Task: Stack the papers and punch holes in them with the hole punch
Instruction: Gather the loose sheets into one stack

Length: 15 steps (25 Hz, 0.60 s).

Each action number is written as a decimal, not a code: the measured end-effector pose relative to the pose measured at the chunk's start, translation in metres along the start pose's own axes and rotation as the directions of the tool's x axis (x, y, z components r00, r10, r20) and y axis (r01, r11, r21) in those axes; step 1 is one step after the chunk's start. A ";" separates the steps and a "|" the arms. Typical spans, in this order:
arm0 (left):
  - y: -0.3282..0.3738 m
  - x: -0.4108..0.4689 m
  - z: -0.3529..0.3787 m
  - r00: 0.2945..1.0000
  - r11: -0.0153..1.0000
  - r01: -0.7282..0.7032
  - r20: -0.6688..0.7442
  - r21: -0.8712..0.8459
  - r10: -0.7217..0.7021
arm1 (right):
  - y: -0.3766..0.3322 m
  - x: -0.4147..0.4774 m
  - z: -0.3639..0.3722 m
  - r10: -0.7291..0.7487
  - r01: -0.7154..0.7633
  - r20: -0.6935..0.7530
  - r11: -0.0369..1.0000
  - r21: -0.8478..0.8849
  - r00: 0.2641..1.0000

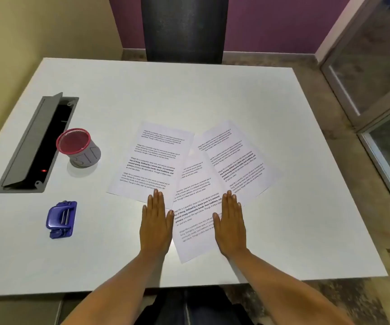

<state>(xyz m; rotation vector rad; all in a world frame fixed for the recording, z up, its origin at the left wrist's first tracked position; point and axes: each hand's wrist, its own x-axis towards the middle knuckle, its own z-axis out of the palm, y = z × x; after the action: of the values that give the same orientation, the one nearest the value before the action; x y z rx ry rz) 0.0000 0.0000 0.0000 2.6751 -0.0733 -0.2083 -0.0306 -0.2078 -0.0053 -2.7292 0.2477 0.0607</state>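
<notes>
Three printed paper sheets lie fanned out and overlapping on the white table (pixel 283 231): a left sheet (pixel 151 160), a middle sheet (pixel 194 207) and a right sheet (pixel 236 158). My left hand (pixel 156 221) lies flat, palm down, with fingertips on the left sheet's near edge. My right hand (pixel 230 224) lies flat on the middle sheet's right side, fingertips at the right sheet's near edge. Neither hand holds anything. The blue hole punch (pixel 61 218) sits apart at the table's left, well left of my left hand.
A grey mesh pen cup with a red rim (pixel 79 147) stands left of the papers. Beside it an open cable tray (pixel 34 144) is set into the table. A dark chair back (pixel 184 29) stands beyond the far edge. A glass partition (pixel 377 90) is at the right.
</notes>
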 end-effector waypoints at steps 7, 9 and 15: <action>-0.007 -0.002 0.006 0.999 0.991 0.026 -0.025 0.132 -0.022 | 0.003 -0.003 0.011 0.069 -0.068 0.014 0.995 -0.071 0.997; -0.008 -0.001 0.009 0.999 0.990 0.030 -0.033 0.135 -0.026 | 0.003 -0.001 0.011 0.076 -0.076 0.001 0.997 -0.030 0.997; -0.010 0.001 0.013 0.999 0.993 0.030 -0.048 0.113 -0.025 | 0.025 0.050 -0.017 0.174 -0.175 -0.138 0.985 0.010 0.975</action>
<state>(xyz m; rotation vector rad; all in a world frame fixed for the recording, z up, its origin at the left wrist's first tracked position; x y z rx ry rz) -0.0009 0.0027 -0.0161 2.7944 -0.0345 -0.1551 0.0137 -0.2453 -0.0034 -2.7097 0.5269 -0.0800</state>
